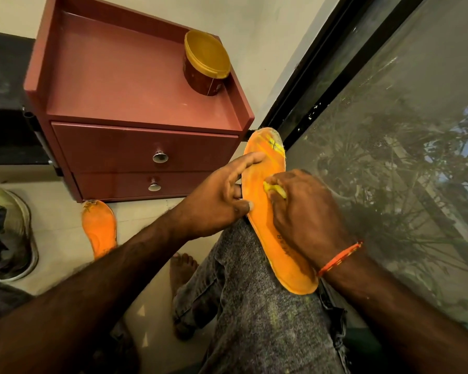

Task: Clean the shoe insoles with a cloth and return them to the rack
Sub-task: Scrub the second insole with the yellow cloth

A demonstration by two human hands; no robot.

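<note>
Orange insole being wiped on a knee.
It is steadied by the spread left hand; a yellow cloth is pinched by the right hand; the toe likely follows.

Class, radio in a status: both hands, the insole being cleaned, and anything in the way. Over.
Left hand steadies insole on the knee. Right hand grips yellow cloth, pressing it on the insole. Second insole waits on floor. Nothing in the way.
</note>
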